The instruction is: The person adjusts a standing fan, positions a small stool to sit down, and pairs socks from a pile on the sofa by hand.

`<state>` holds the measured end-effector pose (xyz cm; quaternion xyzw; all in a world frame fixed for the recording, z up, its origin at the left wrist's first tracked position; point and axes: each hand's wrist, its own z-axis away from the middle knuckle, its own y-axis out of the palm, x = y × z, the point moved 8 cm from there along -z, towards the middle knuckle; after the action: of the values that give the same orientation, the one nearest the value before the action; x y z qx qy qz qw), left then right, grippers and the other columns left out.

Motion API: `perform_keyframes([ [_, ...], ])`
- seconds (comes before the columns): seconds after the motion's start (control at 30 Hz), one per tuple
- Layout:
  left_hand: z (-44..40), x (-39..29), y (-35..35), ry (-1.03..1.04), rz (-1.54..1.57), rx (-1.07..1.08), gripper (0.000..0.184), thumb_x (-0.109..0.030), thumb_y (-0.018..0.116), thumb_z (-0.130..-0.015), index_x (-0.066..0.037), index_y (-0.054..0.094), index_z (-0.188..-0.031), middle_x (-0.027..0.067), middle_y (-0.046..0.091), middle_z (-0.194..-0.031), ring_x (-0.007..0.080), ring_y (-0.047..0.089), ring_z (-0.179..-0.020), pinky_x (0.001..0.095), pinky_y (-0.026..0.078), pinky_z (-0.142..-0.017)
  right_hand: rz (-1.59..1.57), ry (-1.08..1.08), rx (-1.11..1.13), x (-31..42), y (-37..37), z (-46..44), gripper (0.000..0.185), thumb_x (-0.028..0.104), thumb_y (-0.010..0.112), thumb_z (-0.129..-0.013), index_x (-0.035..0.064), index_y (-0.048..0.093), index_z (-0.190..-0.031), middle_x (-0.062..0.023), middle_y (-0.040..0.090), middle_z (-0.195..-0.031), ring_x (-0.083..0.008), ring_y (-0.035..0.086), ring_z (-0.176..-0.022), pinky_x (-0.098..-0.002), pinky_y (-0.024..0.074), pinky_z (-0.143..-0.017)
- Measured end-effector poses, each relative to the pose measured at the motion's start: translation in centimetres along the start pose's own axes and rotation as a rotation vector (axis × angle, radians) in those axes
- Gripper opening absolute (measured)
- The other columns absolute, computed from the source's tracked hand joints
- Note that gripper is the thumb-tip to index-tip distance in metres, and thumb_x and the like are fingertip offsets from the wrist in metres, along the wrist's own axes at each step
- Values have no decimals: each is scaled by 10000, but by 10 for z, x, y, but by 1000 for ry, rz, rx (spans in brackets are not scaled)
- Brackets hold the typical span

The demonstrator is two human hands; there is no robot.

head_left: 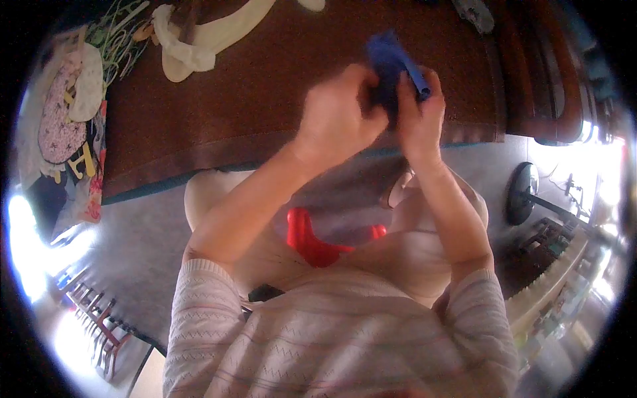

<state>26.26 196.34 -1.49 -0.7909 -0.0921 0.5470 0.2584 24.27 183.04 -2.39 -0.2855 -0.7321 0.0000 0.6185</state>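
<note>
A blue cloth-like item (393, 58) is held up over the brown tabletop (265, 99), blurred by motion. My right hand (424, 109) grips its right edge between thumb and fingers. My left hand (342, 113) is closed at the item's left side, its fingers curled against it; the fingertips are partly hidden. Farther left on the tabletop lies a cream-coloured strip-like item (229, 33) with a bunched white piece (182, 50) over it.
Green strings (119, 30) and a pink patterned item (60, 113) lie at the left. A grey item (476, 14) is at the upper right. Something red (312, 242) rests between the legs. A round black base (523, 192) stands on the floor at the right.
</note>
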Motion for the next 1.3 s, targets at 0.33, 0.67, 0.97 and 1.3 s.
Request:
perform_keyframes([
  [0.33, -16, 1, -46, 259, -209, -246, 207, 46, 576, -597, -59, 581, -776, 87, 589, -764, 230, 590, -689, 290, 474, -606, -643, 500, 579, -7, 40, 21, 244, 227, 533, -838, 26, 539, -976, -31, 586, -820, -113, 543, -772, -254, 452, -679],
  [0.67, -5, 12, 0, -147, 760, 356, 142, 47, 465, -607, -12, 565, -688, 17, 554, -680, 86, 526, -663, 211, 424, -614, -948, 599, 1233, -3, 58, 73, 459, 364, 563, -794, 17, 503, -1089, -70, 570, -1001, -150, 551, -887, -310, 440, -801],
  [0.97, -9, 49, 4, -453, 753, 222, 310, -257, 636, -759, -7, 584, -935, 32, 586, -845, 89, 537, -784, 218, 431, -708, -992, 776, 857, -16, 55, 47, 446, 418, 432, -832, 48, 521, -1063, -75, 598, -905, -159, 583, -743, -308, 477, -571],
  [1.3, -8, 46, 2, -401, 703, 81, 293, -93, 609, -739, 16, 536, -1001, 38, 574, -860, 97, 519, -791, 241, 429, -746, -880, 863, 614, -19, 39, 22, 268, 161, 538, -795, 34, 509, -1030, -86, 584, -894, -200, 570, -765, -347, 487, -589],
])
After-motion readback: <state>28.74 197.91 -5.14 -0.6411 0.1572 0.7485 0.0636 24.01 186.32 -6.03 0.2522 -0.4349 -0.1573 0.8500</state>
